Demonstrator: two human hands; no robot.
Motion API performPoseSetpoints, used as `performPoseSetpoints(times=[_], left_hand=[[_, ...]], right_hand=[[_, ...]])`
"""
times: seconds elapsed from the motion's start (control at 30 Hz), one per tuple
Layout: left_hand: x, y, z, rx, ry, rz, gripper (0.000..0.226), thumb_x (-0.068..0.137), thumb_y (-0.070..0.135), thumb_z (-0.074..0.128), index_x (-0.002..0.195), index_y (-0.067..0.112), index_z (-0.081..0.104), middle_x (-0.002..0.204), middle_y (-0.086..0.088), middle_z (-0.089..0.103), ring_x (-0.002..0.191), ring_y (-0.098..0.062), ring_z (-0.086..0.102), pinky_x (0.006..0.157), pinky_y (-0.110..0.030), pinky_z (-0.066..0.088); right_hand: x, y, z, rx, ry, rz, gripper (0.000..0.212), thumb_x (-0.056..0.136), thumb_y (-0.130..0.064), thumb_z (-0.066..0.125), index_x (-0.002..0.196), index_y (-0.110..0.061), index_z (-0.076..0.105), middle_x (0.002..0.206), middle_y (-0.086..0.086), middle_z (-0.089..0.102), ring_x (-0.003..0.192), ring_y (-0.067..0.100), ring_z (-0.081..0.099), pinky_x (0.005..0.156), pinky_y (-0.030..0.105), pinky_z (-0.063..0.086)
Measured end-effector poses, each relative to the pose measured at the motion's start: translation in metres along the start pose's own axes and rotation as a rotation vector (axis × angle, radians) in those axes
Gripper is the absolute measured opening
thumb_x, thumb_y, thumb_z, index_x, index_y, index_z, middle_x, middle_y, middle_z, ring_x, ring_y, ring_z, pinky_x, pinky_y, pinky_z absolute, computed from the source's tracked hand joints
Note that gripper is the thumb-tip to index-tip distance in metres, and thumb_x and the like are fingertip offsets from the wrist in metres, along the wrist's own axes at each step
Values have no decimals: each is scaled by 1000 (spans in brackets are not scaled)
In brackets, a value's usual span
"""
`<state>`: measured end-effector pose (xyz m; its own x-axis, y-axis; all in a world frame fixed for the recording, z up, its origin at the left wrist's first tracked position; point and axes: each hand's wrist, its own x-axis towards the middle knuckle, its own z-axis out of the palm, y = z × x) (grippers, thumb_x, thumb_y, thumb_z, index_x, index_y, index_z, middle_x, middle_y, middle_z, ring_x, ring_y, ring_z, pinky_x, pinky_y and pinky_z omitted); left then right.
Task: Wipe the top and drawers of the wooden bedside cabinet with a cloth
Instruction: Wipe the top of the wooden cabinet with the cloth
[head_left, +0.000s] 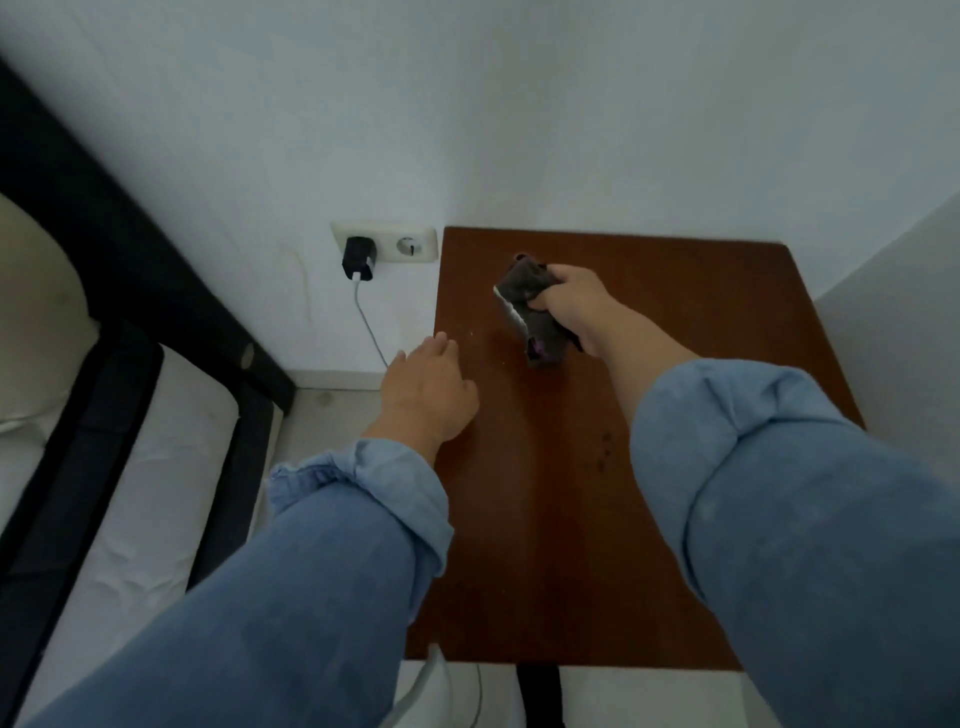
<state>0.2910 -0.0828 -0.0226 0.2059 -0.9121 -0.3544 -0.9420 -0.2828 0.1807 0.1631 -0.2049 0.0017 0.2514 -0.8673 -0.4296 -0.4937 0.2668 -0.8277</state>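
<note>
The wooden bedside cabinet shows its dark reddish-brown top from above; its drawers are hidden below. My right hand is closed on a bunched dark grey cloth that rests on the top toward the back, left of centre. My left hand lies palm down with fingers spread over the cabinet's left edge, holding nothing. Small pale crumbs dot the wood between the two hands. Both forearms wear rolled-up blue denim sleeves.
A white wall backs the cabinet. A double wall socket left of it holds a black charger with a white cable running down. A black bed frame and pale mattress lie at the left.
</note>
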Motion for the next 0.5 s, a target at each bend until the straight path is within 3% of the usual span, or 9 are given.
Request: performPoseSetpoints(times=[0.1, 0.2, 0.27, 0.37, 0.5], left_hand=[[20, -5, 2, 5, 37, -19, 56, 96, 35, 34, 147, 15, 39, 158, -1, 28, 138, -22, 40, 109, -36, 35], [23, 2, 8, 19, 134, -58, 54, 90, 40, 39, 138, 19, 53, 151, 2, 42, 123, -20, 55, 92, -32, 47], [28, 4, 13, 17, 165, -80, 56, 89, 44, 38, 136, 19, 55, 149, 2, 44, 119, -19, 58, 87, -31, 49], [30, 2, 17, -16, 180, -78, 57, 90, 44, 38, 140, 21, 50, 153, 4, 39, 126, -16, 52, 94, -31, 48], [32, -2, 22, -34, 190, -75, 56, 90, 40, 38, 143, 22, 47, 155, 5, 34, 135, -13, 43, 101, -30, 43]], right_hand=[[55, -15, 4, -183, 53, -129, 33, 83, 4, 51, 109, -11, 65, 105, 15, 65, 100, 31, 60, 81, 41, 50], [95, -29, 7, -302, 133, -250, 31, 82, -2, 50, 104, -16, 67, 94, 7, 63, 95, 26, 60, 74, 29, 43], [120, -34, 12, -379, 161, -328, 32, 82, -7, 52, 108, -17, 69, 102, 9, 68, 101, 25, 62, 79, 24, 44], [151, -32, 24, -550, 69, -305, 33, 86, -16, 48, 114, -17, 67, 119, 10, 66, 112, 30, 59, 97, 31, 46], [162, -25, 35, -710, 70, -303, 38, 85, -26, 40, 113, -25, 66, 122, 8, 65, 114, 32, 58, 99, 38, 46]])
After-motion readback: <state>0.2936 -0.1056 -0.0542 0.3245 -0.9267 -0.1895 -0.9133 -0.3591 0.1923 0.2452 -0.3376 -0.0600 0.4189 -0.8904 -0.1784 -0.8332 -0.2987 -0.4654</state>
